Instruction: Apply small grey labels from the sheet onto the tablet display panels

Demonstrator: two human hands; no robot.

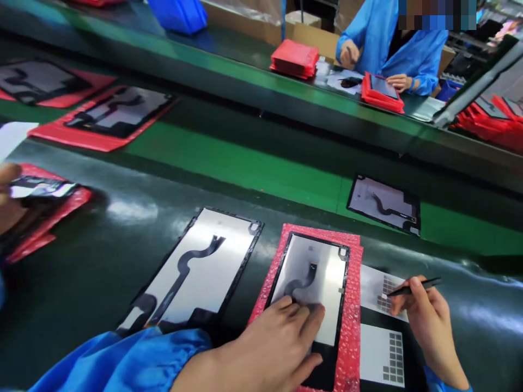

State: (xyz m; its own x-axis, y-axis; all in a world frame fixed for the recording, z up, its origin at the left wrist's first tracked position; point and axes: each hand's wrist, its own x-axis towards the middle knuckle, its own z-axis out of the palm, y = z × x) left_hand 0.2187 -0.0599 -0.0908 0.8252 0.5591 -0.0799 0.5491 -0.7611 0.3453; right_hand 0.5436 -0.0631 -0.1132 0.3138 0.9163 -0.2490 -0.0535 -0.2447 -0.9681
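Note:
My left hand (278,337) rests on a tablet display panel (327,321), its fingers spread across the panel's back. The panel has a silver back, a black frame and a dark curved flex cable (304,283); it lies on pink bubble wrap (348,326). In my right hand (431,318) is a pair of black tweezers (408,289), with the tips at a white sheet of small grey square stickers (371,283). A small pale piece shows at the tips, too small to make out. Below it lies a second sticker sheet (373,354). Left of my left hand sits another display panel (212,272).
A green conveyor belt (245,169) runs behind the work surface, carrying a display panel (384,204) and panels on red wrap (118,114). At the far left, another person's hand (8,201) is beside a wrapped panel. Across the line, a co-worker in blue (376,38) handles panels.

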